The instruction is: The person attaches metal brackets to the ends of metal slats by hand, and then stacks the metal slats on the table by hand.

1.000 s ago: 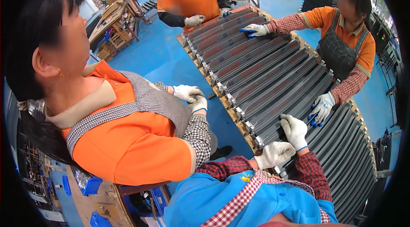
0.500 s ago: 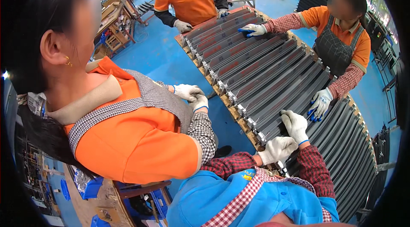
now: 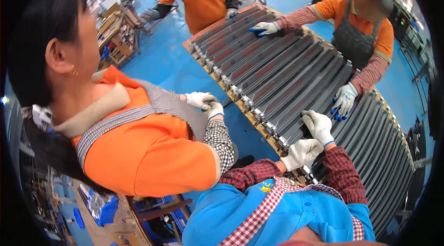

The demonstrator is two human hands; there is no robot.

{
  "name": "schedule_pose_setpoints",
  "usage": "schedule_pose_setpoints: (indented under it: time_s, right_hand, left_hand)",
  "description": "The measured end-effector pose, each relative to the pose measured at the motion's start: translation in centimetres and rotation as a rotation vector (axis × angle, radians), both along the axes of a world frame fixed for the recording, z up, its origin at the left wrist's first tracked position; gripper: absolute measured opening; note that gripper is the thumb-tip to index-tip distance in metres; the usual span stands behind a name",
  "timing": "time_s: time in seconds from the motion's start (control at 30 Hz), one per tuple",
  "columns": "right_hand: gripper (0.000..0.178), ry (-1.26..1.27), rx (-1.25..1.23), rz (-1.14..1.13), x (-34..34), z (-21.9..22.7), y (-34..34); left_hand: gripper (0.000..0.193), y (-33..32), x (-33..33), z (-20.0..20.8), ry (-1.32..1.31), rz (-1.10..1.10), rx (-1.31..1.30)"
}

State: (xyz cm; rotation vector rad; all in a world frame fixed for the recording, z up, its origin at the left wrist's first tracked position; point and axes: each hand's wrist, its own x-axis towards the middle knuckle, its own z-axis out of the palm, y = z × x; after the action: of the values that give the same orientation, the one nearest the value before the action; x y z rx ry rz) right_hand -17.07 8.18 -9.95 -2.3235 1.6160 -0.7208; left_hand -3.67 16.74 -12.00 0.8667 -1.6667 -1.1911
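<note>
Bent over dark bars [image 3: 300, 86] that run from top centre to lower right, with both gloved hands curled.
With left hand [image 3: 300, 154] right of centre in the frame, near the edge of the table [image 3: 265, 134], and right hand [image 3: 318, 127] just above it in the picture, over the bars. Folding fingers in on both; cannot tell whether grasping anything or merely clenched. Facing a co-worker [image 3: 354, 40] at upper right, with both gloves on the bars.
</note>
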Motion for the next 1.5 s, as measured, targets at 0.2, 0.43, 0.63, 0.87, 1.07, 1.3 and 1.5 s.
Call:
schedule_pose_setpoints:
  time_s: [0.2, 0.43, 0.63, 0.87, 1.07, 1.3, 1.5]
  right_hand:
    - [0.03, 0.007, 0.009, -0.033, -0.2, -0.1, -0.1]
    - [0.033, 0.007, 0.027, -0.037, -0.6, -0.9, -0.2]
    - [0.033, 0.039, 0.008, -0.021, -0.1, -0.7, -0.3]
    - [0.032, 0.007, 0.028, -0.008, -0.2, 0.4, 0.1]
    - [0.032, -0.041, 0.016, -0.013, 0.1, 0.0, -0.3]
    - [0.032, -0.02, 0.224, -0.162, 0.4, 0.6, -1.2]
    - [0.032, 0.012, 0.178, -0.178, 0.8, 1.0, -0.7]
  left_hand:
    - [0.025, 0.1, 0.2, 0.3, 0.062, -0.063, 0.014]
    - [0.024, -0.1, -0.1, 0.4, 0.092, -0.077, 0.009]
    - [0.022, -0.1, 0.3, 0.3, 0.116, -0.058, 0.083]
    - [0.021, 0.0, -0.5, -1.0, 0.09, -0.033, 0.041]
    - [0.024, -0.2, 0.3, 0.3, 0.01, -0.033, 0.063]
    - [0.028, 0.1, 0.1, 0.4, 0.039, 0.005, 0.046]
    - [0.03, 0.1, -0.2, 0.4, 0.034, 0.047, 0.018]
